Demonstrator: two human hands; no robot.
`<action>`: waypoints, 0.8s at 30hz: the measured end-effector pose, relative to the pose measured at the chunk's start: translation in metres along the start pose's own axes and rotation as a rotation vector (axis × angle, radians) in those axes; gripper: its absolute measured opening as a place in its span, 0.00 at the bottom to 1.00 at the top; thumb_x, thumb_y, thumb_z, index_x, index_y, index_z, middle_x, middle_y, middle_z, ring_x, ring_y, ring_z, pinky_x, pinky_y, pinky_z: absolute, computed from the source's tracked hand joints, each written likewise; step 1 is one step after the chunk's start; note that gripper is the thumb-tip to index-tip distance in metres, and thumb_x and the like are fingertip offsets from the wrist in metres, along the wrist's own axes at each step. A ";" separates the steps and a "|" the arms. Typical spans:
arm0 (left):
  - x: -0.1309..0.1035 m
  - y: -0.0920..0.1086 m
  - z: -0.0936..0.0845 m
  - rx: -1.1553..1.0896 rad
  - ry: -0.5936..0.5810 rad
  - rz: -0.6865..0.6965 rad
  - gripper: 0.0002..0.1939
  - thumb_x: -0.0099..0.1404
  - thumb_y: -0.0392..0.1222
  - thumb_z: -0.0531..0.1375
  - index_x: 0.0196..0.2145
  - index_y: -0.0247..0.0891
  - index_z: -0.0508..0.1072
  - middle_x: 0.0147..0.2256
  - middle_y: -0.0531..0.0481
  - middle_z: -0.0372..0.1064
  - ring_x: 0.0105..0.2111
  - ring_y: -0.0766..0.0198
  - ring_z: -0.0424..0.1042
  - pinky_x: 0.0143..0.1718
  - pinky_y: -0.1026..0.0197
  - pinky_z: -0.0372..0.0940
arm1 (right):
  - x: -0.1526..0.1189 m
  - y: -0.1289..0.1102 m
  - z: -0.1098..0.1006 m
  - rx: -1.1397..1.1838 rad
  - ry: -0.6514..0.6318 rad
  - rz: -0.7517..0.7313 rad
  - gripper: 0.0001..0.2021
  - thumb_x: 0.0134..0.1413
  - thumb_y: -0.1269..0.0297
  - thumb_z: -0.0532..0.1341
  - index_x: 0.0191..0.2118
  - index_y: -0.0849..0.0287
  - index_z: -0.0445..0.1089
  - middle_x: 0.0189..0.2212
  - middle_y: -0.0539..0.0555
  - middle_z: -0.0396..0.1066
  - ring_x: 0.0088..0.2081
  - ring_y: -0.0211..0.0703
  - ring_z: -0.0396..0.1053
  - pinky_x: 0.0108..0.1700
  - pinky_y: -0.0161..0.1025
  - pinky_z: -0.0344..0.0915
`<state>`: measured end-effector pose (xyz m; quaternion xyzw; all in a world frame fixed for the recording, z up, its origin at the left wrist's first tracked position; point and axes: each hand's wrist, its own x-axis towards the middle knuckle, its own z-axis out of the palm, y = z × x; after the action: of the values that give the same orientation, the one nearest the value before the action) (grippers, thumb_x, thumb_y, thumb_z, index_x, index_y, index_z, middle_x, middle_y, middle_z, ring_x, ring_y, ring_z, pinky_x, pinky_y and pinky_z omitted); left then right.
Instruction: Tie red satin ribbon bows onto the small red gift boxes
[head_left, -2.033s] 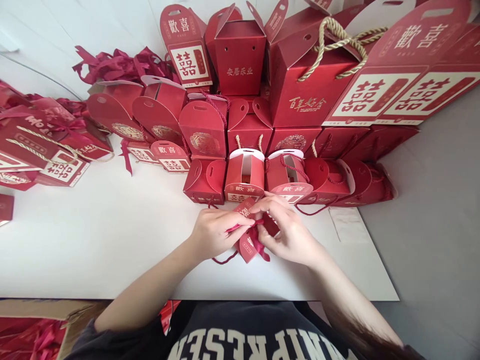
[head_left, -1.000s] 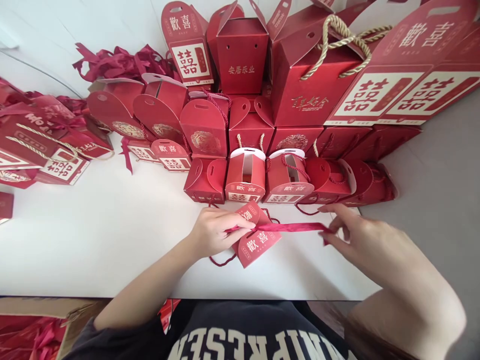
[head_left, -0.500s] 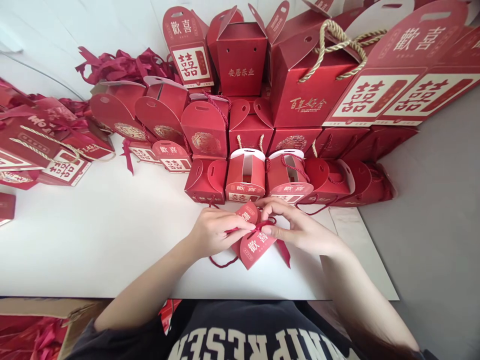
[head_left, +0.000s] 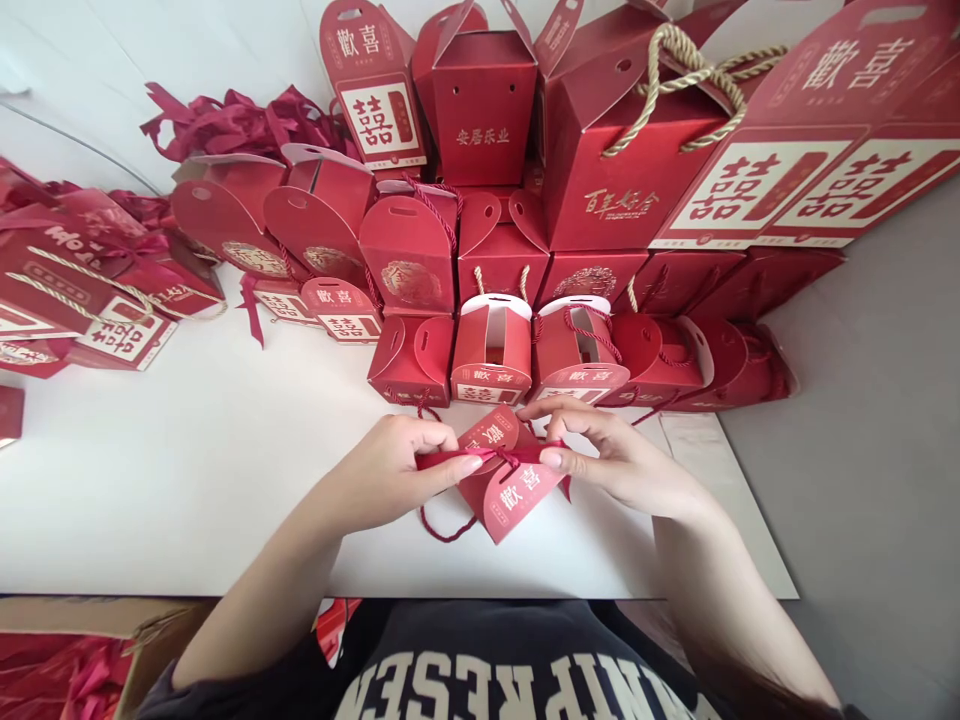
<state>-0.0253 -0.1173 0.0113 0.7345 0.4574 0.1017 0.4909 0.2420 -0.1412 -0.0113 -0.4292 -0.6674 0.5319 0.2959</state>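
Observation:
A small red gift box (head_left: 517, 495) with white characters on its folded flaps stands on the table in front of me. Across its top runs a dark red ribbon (head_left: 508, 457), with a knot near the middle. My left hand (head_left: 394, 465) pinches the ribbon on the left between thumb and fingers. On the right, my right hand (head_left: 607, 450) pinches the other side, close to the box's edge. The ribbon is stretched between both hands. One red cord handle (head_left: 448, 535) loops onto the table at the box's lower left.
Rows of red gift boxes (head_left: 491, 345) line the back of the table (head_left: 225, 480). More boxes with ribbons (head_left: 120, 270) stand at the left. A heap of ribbon (head_left: 247, 125) lies behind them. An open carton (head_left: 142, 640) holding red ribbons sits below the front edge.
My hands have moved apart, the left one further left and the right one slightly right. The ribbon, bunched between my fingers before, is now drawn out with a knot showing.

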 end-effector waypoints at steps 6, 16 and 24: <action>-0.002 -0.014 -0.009 -0.145 -0.178 -0.017 0.18 0.68 0.48 0.57 0.24 0.35 0.71 0.23 0.52 0.71 0.24 0.68 0.70 0.26 0.67 0.64 | -0.002 0.005 0.001 0.001 0.024 0.019 0.14 0.62 0.56 0.60 0.27 0.57 0.65 0.54 0.53 0.67 0.55 0.49 0.64 0.59 0.49 0.55; 0.001 -0.018 -0.011 -0.024 -0.007 0.191 0.18 0.67 0.45 0.57 0.22 0.35 0.71 0.37 0.47 0.69 0.32 0.67 0.70 0.26 0.68 0.63 | -0.011 0.003 0.001 0.134 -0.025 0.072 0.16 0.62 0.55 0.60 0.26 0.58 0.65 0.27 0.50 0.66 0.29 0.38 0.65 0.35 0.38 0.64; 0.012 -0.026 -0.008 -0.210 -0.121 0.034 0.19 0.69 0.48 0.55 0.24 0.35 0.67 0.23 0.52 0.65 0.19 0.73 0.60 0.19 0.69 0.57 | -0.008 0.018 0.001 0.185 0.002 0.160 0.16 0.60 0.53 0.62 0.27 0.59 0.68 0.25 0.50 0.69 0.29 0.39 0.68 0.34 0.37 0.66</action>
<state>-0.0382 -0.1005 -0.0096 0.6914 0.4015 0.1129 0.5899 0.2494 -0.1477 -0.0284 -0.4523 -0.5789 0.6125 0.2916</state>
